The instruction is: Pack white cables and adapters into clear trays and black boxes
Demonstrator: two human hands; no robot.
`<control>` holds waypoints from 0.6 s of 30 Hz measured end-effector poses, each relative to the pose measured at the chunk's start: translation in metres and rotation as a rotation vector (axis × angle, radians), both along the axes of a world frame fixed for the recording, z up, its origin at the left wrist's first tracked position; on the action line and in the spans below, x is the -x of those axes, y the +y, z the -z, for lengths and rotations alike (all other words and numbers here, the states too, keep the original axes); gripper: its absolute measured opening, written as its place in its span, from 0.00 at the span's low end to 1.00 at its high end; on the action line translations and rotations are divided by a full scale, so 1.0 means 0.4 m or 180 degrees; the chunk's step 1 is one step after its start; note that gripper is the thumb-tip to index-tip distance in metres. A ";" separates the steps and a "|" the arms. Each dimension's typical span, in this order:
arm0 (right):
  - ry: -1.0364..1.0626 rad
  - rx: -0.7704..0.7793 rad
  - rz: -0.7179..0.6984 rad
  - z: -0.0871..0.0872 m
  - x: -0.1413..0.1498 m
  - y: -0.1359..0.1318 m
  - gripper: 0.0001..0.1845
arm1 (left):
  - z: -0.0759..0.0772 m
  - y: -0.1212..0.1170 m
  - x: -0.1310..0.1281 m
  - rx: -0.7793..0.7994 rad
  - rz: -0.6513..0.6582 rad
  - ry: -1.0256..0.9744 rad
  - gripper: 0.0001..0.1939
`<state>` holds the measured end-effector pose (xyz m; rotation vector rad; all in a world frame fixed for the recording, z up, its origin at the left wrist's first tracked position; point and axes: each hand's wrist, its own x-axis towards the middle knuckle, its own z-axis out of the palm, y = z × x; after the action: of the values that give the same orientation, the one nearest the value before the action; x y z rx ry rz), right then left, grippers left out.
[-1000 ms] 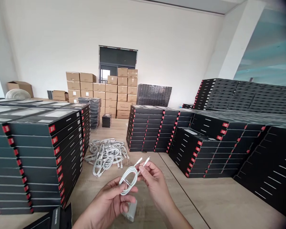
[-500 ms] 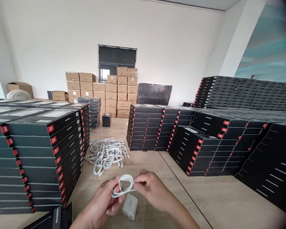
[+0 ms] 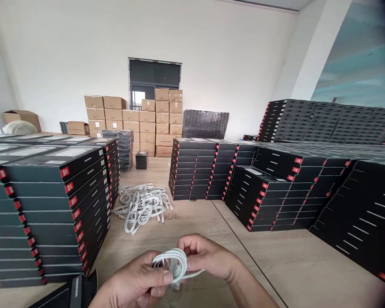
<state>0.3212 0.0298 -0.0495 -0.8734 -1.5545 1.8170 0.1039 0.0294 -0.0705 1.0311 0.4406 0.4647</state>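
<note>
Low at the front, my left hand is closed around a coiled white charging cable, its thumb pressed on the loops. My right hand grips the right side of the coil, fingers curled. A free length of cable sticks out to the right below my right thumb. Behind the loops a white charger block shows only in part; I cannot tell whether it rests on the table or touches my fingers. Farther out on the table lies a loose pile of white cables.
Tall stacks of black boxes stand at the left, with more black box stacks ahead and to the right. A black open box part lies at lower left. Brown cartons are piled by the wall. A seam runs across the wooden table.
Both hands and the coil have moved slightly down, and the coil now covers most of the charger block. My right hand has closed in on the coil. The view has shifted a little.
</note>
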 end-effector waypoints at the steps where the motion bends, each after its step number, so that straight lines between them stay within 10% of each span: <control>1: -0.0117 -0.0071 0.0073 -0.007 -0.001 -0.002 0.21 | 0.000 0.002 -0.002 -0.0138 0.0010 0.0065 0.18; 7: -0.0269 -0.0632 0.0622 -0.042 0.004 -0.008 0.17 | 0.006 0.023 -0.009 -0.0646 -0.0398 0.0244 0.20; 18: -0.0164 -0.0189 0.0657 0.000 0.023 0.006 0.19 | -0.001 0.005 -0.006 -0.0656 -0.0520 0.0566 0.27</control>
<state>0.3122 0.0324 -0.0497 -1.0196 -1.4826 1.6064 0.1062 0.0316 -0.0699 1.2467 0.6490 0.5752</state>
